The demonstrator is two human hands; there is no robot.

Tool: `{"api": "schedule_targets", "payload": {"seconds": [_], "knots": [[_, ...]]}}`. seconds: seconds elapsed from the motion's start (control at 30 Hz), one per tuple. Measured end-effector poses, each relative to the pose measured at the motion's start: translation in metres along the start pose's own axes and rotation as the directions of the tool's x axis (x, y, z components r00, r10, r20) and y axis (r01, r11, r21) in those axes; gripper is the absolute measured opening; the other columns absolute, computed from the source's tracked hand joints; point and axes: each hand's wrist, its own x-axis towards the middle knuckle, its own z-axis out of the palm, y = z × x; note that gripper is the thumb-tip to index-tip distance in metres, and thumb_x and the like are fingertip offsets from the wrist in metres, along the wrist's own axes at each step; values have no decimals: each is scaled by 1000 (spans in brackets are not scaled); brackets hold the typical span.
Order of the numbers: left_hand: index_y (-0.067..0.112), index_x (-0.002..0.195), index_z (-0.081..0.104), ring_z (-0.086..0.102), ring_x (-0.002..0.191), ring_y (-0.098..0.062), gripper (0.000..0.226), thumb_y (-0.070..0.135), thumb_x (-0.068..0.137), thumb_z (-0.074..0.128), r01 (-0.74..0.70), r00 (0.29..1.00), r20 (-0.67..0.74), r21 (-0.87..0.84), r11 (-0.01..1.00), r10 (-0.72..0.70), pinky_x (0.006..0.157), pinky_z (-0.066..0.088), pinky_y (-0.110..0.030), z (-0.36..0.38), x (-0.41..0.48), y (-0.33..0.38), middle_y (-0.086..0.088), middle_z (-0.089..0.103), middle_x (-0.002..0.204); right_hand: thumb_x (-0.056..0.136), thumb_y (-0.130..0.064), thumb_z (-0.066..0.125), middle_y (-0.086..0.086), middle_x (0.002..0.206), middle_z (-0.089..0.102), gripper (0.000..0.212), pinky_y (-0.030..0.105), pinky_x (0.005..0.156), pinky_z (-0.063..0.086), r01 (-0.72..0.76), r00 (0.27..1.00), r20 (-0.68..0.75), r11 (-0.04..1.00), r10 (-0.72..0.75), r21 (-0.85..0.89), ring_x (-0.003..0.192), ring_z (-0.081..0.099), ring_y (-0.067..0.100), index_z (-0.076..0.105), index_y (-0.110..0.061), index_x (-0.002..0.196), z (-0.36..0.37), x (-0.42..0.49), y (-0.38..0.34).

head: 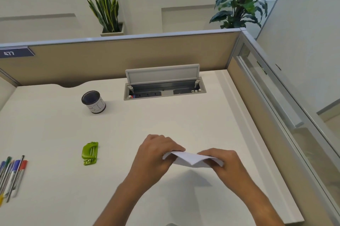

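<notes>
White folded paper (pixel 191 160) pinched by left hand (pixel 156 154) and right hand (pixel 227 164), blue label (pixel 16 53) reading 477

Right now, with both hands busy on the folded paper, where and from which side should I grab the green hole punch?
Probably take the green hole punch across its narrow middle, coming straight down from above with the left hand, the nearer one. It lies flat on the desk, long axis pointing away from you, so its two long sides are free for thumb and fingers.
</notes>
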Motion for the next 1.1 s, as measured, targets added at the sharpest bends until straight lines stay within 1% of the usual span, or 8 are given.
{"api": "schedule_targets", "payload": {"seconds": [0.07, 0.17, 0.3, 0.43, 0.57, 0.7, 0.8, 1.1], "knots": [[40, 111, 77, 70, 92, -1, 25, 31, 88, 78, -18, 1000, 24, 103, 995, 16, 103, 45, -33, -8, 5, -5, 26, 78, 100, 95, 5, 70, -22, 98, 81, 37, 21, 81, 57, -3, 999, -38, 996, 6, 87, 95, 76, 1, 85, -28, 101, 1, 1, -4], [44, 121, 73, 69, 101, 6, 40, 44, 83, 86, 186, 982, 15, 124, 975, -189, 109, 42, -35, -26, 7, -31, 31, 77, 104, 96, 2, 72, -19, 76, 76, 46, 10, 68, 46, -90, 988, -94, 949, 123, 303, 72, 68, -3, 81, -39, 79, -3, -4, -4], [31, 117, 78, 79, 93, -15, 46, 13, 78, 95, 465, 882, 152, -444, 766, -447, 92, 59, -35, -26, 4, -41, 6, 84, 101, 94, -5, 76, -7, 80, 82, 26, 20, 72, 55, -176, 950, -142, 849, 280, 498, 75, 73, 6, 84, -25, 79, -1, -9, 4], [22, 107, 83, 76, 73, -32, 36, 2, 78, 93, 461, 877, 185, -585, 668, -443, 76, 62, -39, -2, 4, -29, -4, 84, 92, 92, 1, 76, -12, 90, 84, 17, 13, 70, 57, -159, 917, -209, 793, 340, 589, 80, 77, 0, 82, -16, 93, -2, -5, -2], [31, 93, 87, 54, 59, -12, 23, 13, 80, 94, 413, 889, 51, -516, 751, -454, 60, 42, -32, 17, 8, -21, 7, 82, 84, 93, -4, 78, -11, 80, 82, 10, 13, 63, 55, -120, 877, -313, 798, 364, 591, 70, 73, 1, 81, -12, 87, 2, 1, -5], [28, 89, 84, 54, 65, -12, 12, 32, 79, 91, 297, 910, -174, -361, 884, -377, 58, 37, -24, 26, 8, -21, 8, 71, 75, 93, -4, 78, -11, 76, 81, 9, 13, 61, 55, -97, 845, -369, 790, 387, 605, 67, 72, 0, 80, -9, 85, 7, 4, -7], [24, 88, 83, 55, 70, -14, 21, 43, 80, 85, 287, 893, -255, -315, 904, -372, 53, 41, -32, 32, 4, -19, 7, 67, 79, 93, -7, 79, -9, 79, 81, 10, 16, 63, 56, -118, 829, -378, 790, 412, 602, 69, 72, 1, 80, -12, 84, 14, 3, -5], [23, 81, 78, 55, 64, -9, 14, 17, 84, 91, 300, 870, -339, -215, 929, -359, 51, 41, -29, 46, -7, -3, 11, 65, 69, 92, -13, 81, -6, 82, 81, 8, 21, 62, 57, -154, 818, -380, 800, 433, 580, 70, 72, 5, 79, -13, 84, 25, -2, 4]]}}
